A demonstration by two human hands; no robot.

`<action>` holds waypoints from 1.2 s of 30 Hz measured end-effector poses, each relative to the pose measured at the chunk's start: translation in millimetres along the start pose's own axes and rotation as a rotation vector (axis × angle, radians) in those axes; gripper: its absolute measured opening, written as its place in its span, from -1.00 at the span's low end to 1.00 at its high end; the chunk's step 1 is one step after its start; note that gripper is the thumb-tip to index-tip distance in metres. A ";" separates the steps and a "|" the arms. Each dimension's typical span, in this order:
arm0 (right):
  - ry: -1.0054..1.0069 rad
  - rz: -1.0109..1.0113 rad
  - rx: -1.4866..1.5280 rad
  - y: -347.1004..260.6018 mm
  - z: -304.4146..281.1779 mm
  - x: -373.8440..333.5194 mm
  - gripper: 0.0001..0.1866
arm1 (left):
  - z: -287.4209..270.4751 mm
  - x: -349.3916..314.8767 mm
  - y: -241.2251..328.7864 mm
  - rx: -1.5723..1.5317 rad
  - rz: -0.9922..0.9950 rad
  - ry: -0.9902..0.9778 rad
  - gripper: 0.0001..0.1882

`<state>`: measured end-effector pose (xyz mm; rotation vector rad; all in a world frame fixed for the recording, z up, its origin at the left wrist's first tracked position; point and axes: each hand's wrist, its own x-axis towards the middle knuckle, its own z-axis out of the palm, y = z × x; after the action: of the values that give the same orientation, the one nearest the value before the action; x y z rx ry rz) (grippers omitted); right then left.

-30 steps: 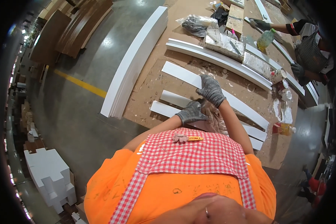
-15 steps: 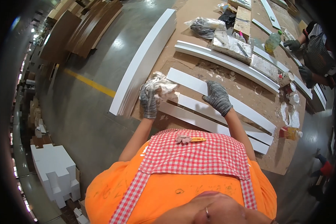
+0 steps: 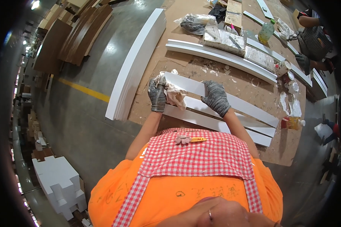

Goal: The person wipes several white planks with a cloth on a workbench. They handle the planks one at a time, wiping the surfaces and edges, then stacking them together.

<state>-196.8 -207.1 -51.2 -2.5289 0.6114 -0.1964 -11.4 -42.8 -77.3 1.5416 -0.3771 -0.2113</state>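
The left hand [image 3: 157, 95] clamps one cloth [image 3: 175, 95], the right hand [image 3: 216, 99] the farthest of three neighbouring white strips [image 3: 192, 86].

i see an orange shirt [image 3: 201, 186], short-sleeved, with dark handwritten marks [image 3: 231, 191] across the chest, under a red-and-white checked apron [image 3: 197, 162] with matching straps [image 3: 130, 200]. a pinkish flower ornament [image 3: 183, 140] and a yellow clip [image 3: 198, 139] sit on its front; the knit gloves [image 3: 216, 100] are streaky grey.
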 end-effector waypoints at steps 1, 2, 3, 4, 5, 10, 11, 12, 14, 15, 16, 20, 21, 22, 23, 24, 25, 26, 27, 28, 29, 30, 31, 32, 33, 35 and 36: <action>0.000 -0.006 0.008 1.8 0.6 0.2 -0.40 | -0.7 0.2 -2.1 -0.012 -0.026 -0.004 -0.84; -0.006 -0.004 0.014 2.4 1.6 -0.1 -0.40 | -2.5 0.3 -3.9 0.025 -0.007 -0.018 -0.84; -0.011 -0.003 0.018 2.6 1.4 0.5 -0.39 | -5.6 1.7 -6.9 0.060 0.012 -0.032 -0.82; -0.017 -0.003 0.022 2.9 1.5 1.0 -0.39 | -9.3 3.3 -10.7 0.094 0.031 -0.044 -0.80; -0.025 -0.005 0.035 4.6 2.4 0.6 -0.39 | -14.7 5.6 -20.3 0.021 0.015 -0.033 -0.80; -0.087 0.003 0.062 5.6 -0.1 -0.5 -0.38 | -49.2 10.7 -53.8 0.182 0.062 0.101 -0.75; -0.110 -0.010 0.079 8.1 -0.2 1.8 -0.34 | -56.3 11.4 -55.7 0.152 0.043 0.092 -0.76; -0.074 -0.040 0.089 9.0 0.7 1.6 -0.37 | -63.4 8.8 -54.8 0.174 0.011 0.083 -0.75; -0.006 -0.105 0.110 12.0 2.3 -1.6 -0.41 | -79.1 3.3 -52.3 0.219 -0.053 0.072 -0.75; -0.003 -0.133 0.115 14.7 5.6 -1.9 -0.38 | -108.6 5.8 -78.0 0.906 0.493 -0.057 -0.72; 0.082 -0.203 0.109 24.1 11.2 -2.9 -0.35 | -99.7 6.2 -70.7 0.669 0.227 -0.073 -0.69; 0.002 -0.117 0.130 23.2 3.7 3.3 -0.38 | -72.2 4.6 -34.8 0.785 0.633 -0.554 -0.54; 0.022 -0.131 0.088 23.6 3.4 3.0 -0.40 | -61.4 -4.5 -28.7 0.530 0.065 -0.704 -0.54; -0.014 -0.137 0.070 19.4 -5.6 5.3 -0.44 | -48.6 -15.9 -16.8 0.258 -0.501 -0.807 -0.52; -0.054 -0.142 0.051 10.9 -21.7 11.2 -0.48 | -36.9 -24.6 -5.8 0.590 0.026 -0.932 -0.49; -0.095 -0.137 0.026 6.7 -33.9 18.5 -0.51 | -24.4 -32.4 -0.7 0.884 0.584 -1.004 -0.46; -0.107 -0.199 0.047 13.4 -34.2 25.9 -0.57 | -34.1 -30.8 -39.2 0.480 0.181 -1.002 -0.48; -0.121 -0.229 0.056 30.5 -32.4 26.7 -0.62 | -24.3 -29.8 -13.8 0.315 -0.049 -1.050 -0.49; -0.218 -0.135 0.069 23.8 -43.2 29.3 -0.63 | -17.4 -15.6 12.6 1.016 0.605 -1.235 -0.57; -0.303 -0.065 0.096 15.3 -51.7 35.8 -0.65 | -3.7 -9.4 38.6 1.175 0.277 -1.173 -0.61; -0.133 -0.202 0.205 29.6 -42.7 36.3 -0.63 | -21.5 5.2 22.0 1.129 0.652 -1.062 -0.66; -0.204 -0.200 0.196 32.9 -49.0 40.8 -0.64 | -37.3 14.2 7.7 1.178 0.811 -0.925 -0.62; -0.273 -0.194 0.190 37.2 -52.7 43.7 -0.64 | -29.2 16.2 23.5 0.985 0.391 -0.820 -0.51; -0.343 -0.191 0.184 39.0 -53.9 47.1 -0.65 | -20.2 17.3 40.2 0.770 -0.008 -0.688 -0.40; -0.322 -0.137 0.247 35.6 -53.4 46.5 -0.70 | -21.6 17.0 34.6 0.682 0.089 -0.516 -0.17; -0.290 -0.212 0.310 41.1 -45.3 52.1 -0.72 | -26.0 26.4 28.2 0.420 0.007 -0.584 -0.11; -0.270 -0.239 0.342 46.9 -40.9 49.6 -0.73 | -19.2 24.9 33.7 0.284 -0.034 -0.626 -0.08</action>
<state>-181.3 -284.3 -40.2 -2.2366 0.1524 -0.0369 15.2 -33.2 -41.0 1.7404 -0.9033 -0.6981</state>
